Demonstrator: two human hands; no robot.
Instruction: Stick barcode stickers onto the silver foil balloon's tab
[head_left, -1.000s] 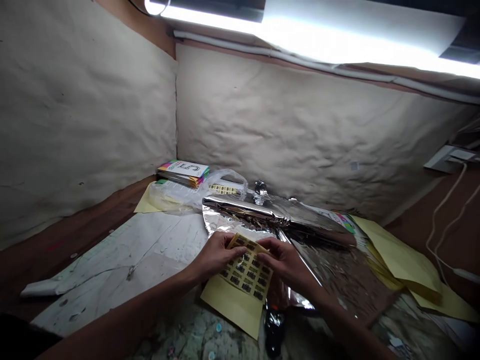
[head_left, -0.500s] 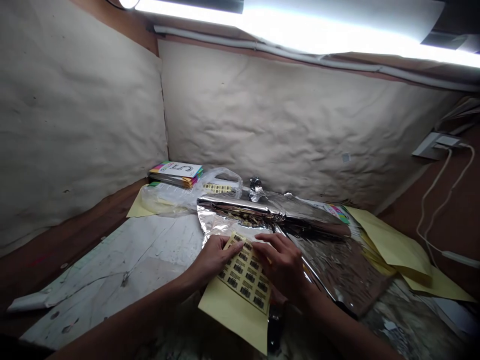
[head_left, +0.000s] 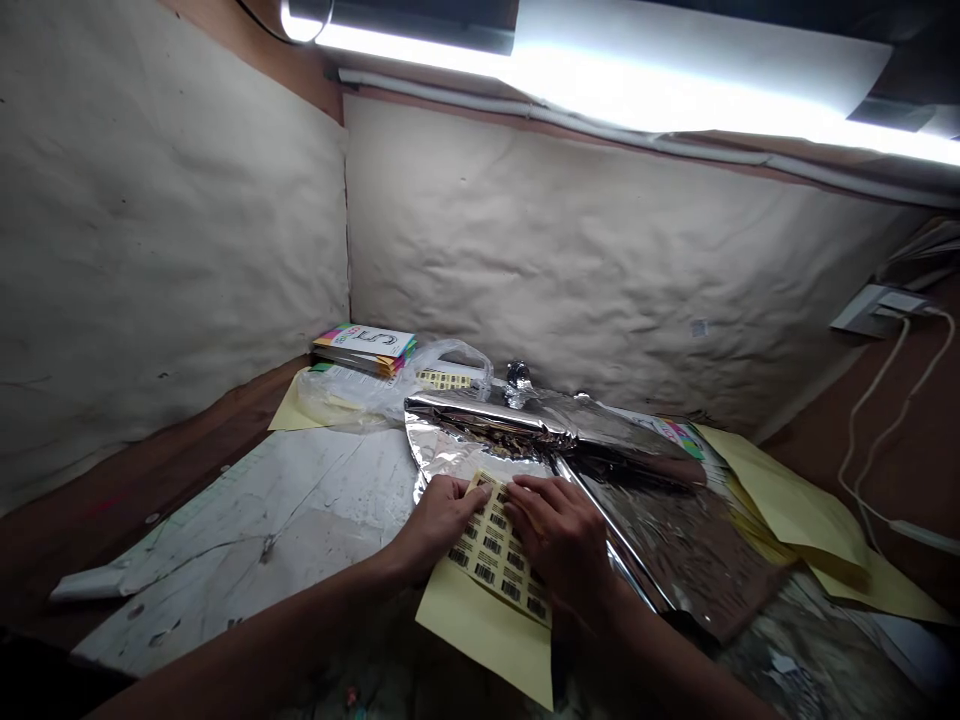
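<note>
A yellow sheet of barcode stickers point(head_left: 495, 545) lies tilted between my two hands, with a plain yellow backing sheet point(head_left: 484, 635) showing beneath its lower edge. My left hand point(head_left: 442, 520) grips the sheet at its upper left corner, thumb pressed on top. At the upper right edge, my right hand point(head_left: 559, 520) has its fingers bent and pinched against the sheet; whether a single sticker is between the fingertips cannot be made out. Just beyond the hands lies crumpled silver foil film point(head_left: 495, 425).
A stack of colourful printed cards point(head_left: 367, 345) and a clear plastic bag point(head_left: 352, 395) are at the back left. Yellow paper sheets point(head_left: 787, 500) lie to the right. A metal rod point(head_left: 619, 540) runs beside my right forearm. White cables point(head_left: 885, 420) hang from a wall socket point(head_left: 877, 310).
The whole view has shifted slightly, so things appear a little further right. My right fingers have drawn in closer on the sheet's upper right edge; my left hand keeps its grip.
</note>
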